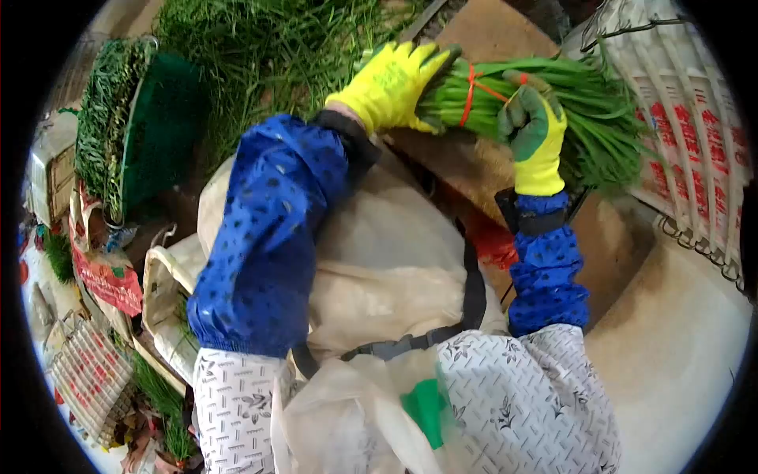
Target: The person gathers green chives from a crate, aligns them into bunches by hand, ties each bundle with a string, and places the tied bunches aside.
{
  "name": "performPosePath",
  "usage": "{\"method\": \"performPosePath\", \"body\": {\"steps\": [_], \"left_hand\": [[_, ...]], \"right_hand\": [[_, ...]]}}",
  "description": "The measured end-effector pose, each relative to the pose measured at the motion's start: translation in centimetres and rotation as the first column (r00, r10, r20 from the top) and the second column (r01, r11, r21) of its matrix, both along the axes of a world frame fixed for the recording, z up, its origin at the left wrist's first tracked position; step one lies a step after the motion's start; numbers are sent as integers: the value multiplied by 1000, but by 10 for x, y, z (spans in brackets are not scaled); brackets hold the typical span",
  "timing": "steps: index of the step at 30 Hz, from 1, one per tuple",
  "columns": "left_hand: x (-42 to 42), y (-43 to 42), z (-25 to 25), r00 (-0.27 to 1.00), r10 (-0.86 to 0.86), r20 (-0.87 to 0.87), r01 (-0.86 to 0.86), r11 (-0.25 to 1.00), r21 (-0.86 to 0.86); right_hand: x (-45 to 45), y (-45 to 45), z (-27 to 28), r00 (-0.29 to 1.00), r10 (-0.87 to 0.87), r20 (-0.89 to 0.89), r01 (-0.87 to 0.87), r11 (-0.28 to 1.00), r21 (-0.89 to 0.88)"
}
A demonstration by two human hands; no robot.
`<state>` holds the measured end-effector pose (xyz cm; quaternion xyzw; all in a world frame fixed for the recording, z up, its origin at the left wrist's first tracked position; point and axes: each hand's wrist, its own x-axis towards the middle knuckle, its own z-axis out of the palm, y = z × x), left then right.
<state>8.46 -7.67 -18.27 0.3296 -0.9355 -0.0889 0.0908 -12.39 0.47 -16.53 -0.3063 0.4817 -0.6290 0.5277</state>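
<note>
A thick bundle of long green chives (594, 130) lies across a brown board (493, 31) in front of me, its leafy ends fanning to the right. My left hand (392, 85), in a yellow glove with a dark palm side, is wrapped round the bundle's left end. A red tie (467, 99) circles the stalks just right of that hand. One strand of it stretches to my right hand (537, 130), whose gloved fingers are curled closed on it against the bundle. The fingertips of my left hand are partly hidden behind the stalks.
Loose greens (237, 67) are heaped at the upper left beside a green crate (162, 118) with more greens. White slatted baskets with red print (687, 118) stand at the right. Several bags and a white container (170, 292) crowd the left side.
</note>
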Motion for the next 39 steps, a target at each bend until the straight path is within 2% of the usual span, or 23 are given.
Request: {"method": "performPosePath", "body": {"steps": [2, 3, 5, 6, 7, 8, 9, 10, 11, 13, 15, 18, 23, 30, 34, 37, 39], "left_hand": [[-4, 1, 17, 999, 1, 46, -2, 1000, 21], [-9, 5, 30, 982, 48, 180, -50, 999, 6], [-24, 16, 43, 988, 128, 85, -115, 983, -141], [-34, 19, 43, 989, 139, -49, -142, 987, -76], [-38, 22, 37, 993, 122, -9, -122, 993, -3], [-39, 25, 26, 995, 98, 31, -100, 992, 71], [-42, 27, 15, 996, 63, 64, -71, 988, 139], [-38, 32, 4, 998, 63, -20, -63, 998, -20], [-36, 35, 3, 990, 48, -131, -42, 998, 49], [-34, 47, 15, 966, -37, -256, 36, 999, -10], [-34, 53, 22, 941, -139, -309, 151, 988, 15], [-36, 55, 16, 890, -154, -429, 163, 986, -14], [-33, 57, 14, 863, -147, -483, 176, 984, 16], [-34, 57, 13, 853, -202, -481, 208, 977, -41], [-34, 56, 9, 859, -237, -454, 226, 971, -78], [-33, 54, 8, 841, -234, -488, 244, 969, -45], [-32, 50, 6, 857, -257, -447, 259, 964, -59]], "right_hand": [[1, -4, 10, 999, -19, 35, 17, 999, 49], [0, -3, 16, 999, -22, 37, 19, 998, 63], [6, 4, 35, 999, -29, -16, 30, 998, 53], [14, 13, 47, 998, -16, -60, 18, 999, 30], [20, 21, 55, 999, 40, -25, -40, 999, -14], [25, 32, 51, 991, 98, -96, -105, 992, -76], [36, 44, 51, 986, 129, -101, -130, 992, 0], [46, 55, 50, 981, 162, -104, -155, 985, 75], [53, 63, 43, 986, 162, -26, -157, 979, 132], [50, 70, 50, 989, 109, 99, -124, 979, 160], [47, 72, 62, 999, 51, 13, -53, 987, 151], [45, 76, 61, 1000, 20, 17, -22, 992, 122], [46, 83, 60, 999, 26, 24, -29, 992, 124], [38, 89, 54, 978, 39, 205, -86, 971, 224], [39, 92, 50, 933, 75, 352, -187, 936, 297], [37, 97, 47, 879, 24, 476, -205, 920, 333], [37, 109, 39, 888, -21, 460, -167, 916, 365]]}}
